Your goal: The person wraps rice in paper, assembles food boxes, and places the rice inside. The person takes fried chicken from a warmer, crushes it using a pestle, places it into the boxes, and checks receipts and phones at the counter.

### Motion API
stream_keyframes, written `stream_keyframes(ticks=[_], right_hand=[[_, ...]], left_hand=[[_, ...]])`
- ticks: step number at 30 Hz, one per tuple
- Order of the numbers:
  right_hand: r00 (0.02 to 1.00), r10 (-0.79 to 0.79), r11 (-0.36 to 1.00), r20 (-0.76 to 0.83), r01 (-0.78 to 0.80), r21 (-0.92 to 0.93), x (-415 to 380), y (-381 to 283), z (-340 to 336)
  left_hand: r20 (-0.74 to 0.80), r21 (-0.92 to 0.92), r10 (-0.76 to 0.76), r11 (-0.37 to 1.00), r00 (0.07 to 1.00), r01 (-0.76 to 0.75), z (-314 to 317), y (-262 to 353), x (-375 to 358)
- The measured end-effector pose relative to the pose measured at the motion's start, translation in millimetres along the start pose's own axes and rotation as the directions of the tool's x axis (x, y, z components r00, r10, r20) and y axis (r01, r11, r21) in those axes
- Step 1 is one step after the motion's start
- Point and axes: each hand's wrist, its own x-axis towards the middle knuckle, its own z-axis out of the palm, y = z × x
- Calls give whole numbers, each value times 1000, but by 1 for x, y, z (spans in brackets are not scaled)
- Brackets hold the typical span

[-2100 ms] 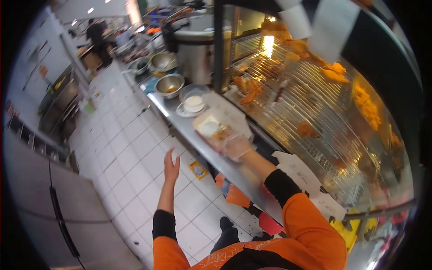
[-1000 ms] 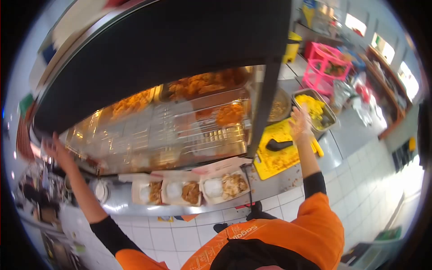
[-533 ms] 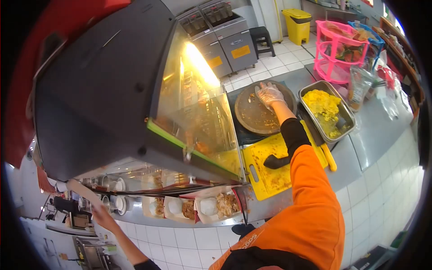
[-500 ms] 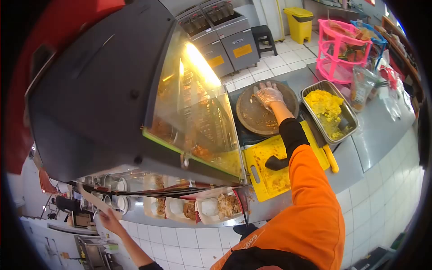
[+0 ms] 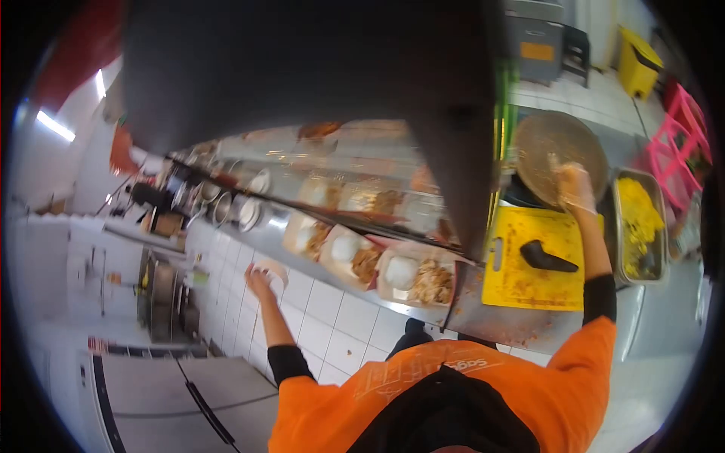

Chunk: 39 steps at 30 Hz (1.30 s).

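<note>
My right hand (image 5: 575, 187), in a clear plastic glove, is at the lower right edge of a round stone mortar (image 5: 550, 147); its fingers are blurred. Just in front of the mortar is a yellow cutting board (image 5: 513, 285) with crumbs on it. A dark, curved pestle (image 5: 547, 258) lies on the board. Out to the left, my bare left hand (image 5: 259, 281) has its fingers closed on a pale, rounded item (image 5: 273, 273), too blurred to name. Open food boxes (image 5: 381, 284) with white rice and shredded, browned food stand between the two hands.
A dark-framed display case (image 5: 302, 72) rises over the counter. Right of the cutting board stands a metal tray (image 5: 664, 253) of yellow food (image 5: 639, 211). Farther right is a pink basket (image 5: 674, 158). Bowls (image 5: 249, 214) line the counter's far left; a yellow bin (image 5: 638, 64) stands behind.
The view has swung left. My right hand has shifted from the mortar's middle to its near edge. The pale item in my left hand, seen earlier as a long strip, now looks rounded.
</note>
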Motion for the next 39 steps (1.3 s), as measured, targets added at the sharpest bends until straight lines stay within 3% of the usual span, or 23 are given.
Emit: stream_keyframes(ticks=[1, 2, 4, 6, 7, 8, 9, 10, 11, 13, 14, 16, 18, 21, 22, 24, 25, 27, 29, 32, 35, 38, 39], right_hand=[[979, 27, 965, -203, 27, 260, -9, 20, 10], [952, 206, 947, -225, -136, 291, -20, 0, -7], [912, 200, 596, -358, 177, 783, -55, -48, -36], [750, 345, 199, -564, 529, 825, -102, -120, -39], [701, 338, 273, -628, 565, 778, -130, -146, -32], [684, 260, 487, -681, 516, 704, -157, -174, -19], [693, 101, 797, -714, 373, 475, -183, -194, 2], [719, -103, 950, -687, 276, 147, -198, -223, 26], [696, -277, 797, -663, 551, 246, -196, -279, 26], [492, -572, 266, -656, 868, 419, -189, -398, 29], [685, -660, 410, -309, 672, 617, -192, -438, 65], [585, -791, 467, -180, 767, 441, -177, -495, 159], [604, -795, 596, 59, 759, 263, -180, -515, 175], [822, -558, 819, 115, 522, 238, -202, -496, 188], [902, -407, 891, 142, 357, 282, -211, -467, 187], [964, -155, 988, 217, 153, 28, -221, -445, 173], [969, -51, 958, 244, 117, -263, -224, -449, 155], [947, 78, 887, 310, 77, -455, -230, -449, 149], [905, 80, 953, 418, 53, -297, -220, -444, 172], [812, 363, 932, 456, -309, -191, -209, -451, 183], [746, 484, 873, 458, -449, -192, -200, -468, 162], [726, 251, 968, 641, -203, -150, -195, -442, 153], [822, 243, 967, 515, -244, -68, -205, -435, 160]], left_hand=[[-21, -61, -21, 998, 1000, 20, 6, 0, 1], [-27, -120, -43, 992, 999, 39, 9, -3, 6], [-31, -218, -133, 968, 991, 123, 15, -6, 22], [23, -274, -149, 950, 989, 150, 18, -14, 47], [67, -280, -119, 951, 991, 133, 18, -23, 65], [114, -285, -87, 951, 990, 116, 19, -28, 83], [125, -281, -96, 951, 987, 128, 25, -31, 97], [138, -269, -110, 952, 984, 144, 34, -35, 109], [152, -258, -128, 952, 980, 164, 41, -40, 119], [283, -82, -183, 974, 942, 213, 55, -53, 142], [345, 9, -218, 973, 913, 229, 64, -63, 151], [427, 237, -86, 971, 900, -20, 79, -98, 173], [564, 348, 70, 883, 823, -314, 91, -139, 207], [742, 359, 156, 729, 652, -583, 110, -171, 235], [796, 310, 140, 740, 588, -596, 115, -168, 229], [888, 213, 104, 772, 449, -599, 124, -158, 214], [891, 227, 71, 787, 449, -574, 130, -155, 207], [854, 364, -103, 818, 510, -445, 133, -115, 182], [881, 382, -179, 816, 439, -434, 137, -91, 169], [901, 346, -182, 847, 393, -403, 129, -69, 151], [919, 288, -130, 867, 373, -408, 124, -63, 141], [918, 294, -98, 818, 385, -495, 120, -61, 139], [917, 256, -44, 825, 396, -503, 121, -75, 144]])
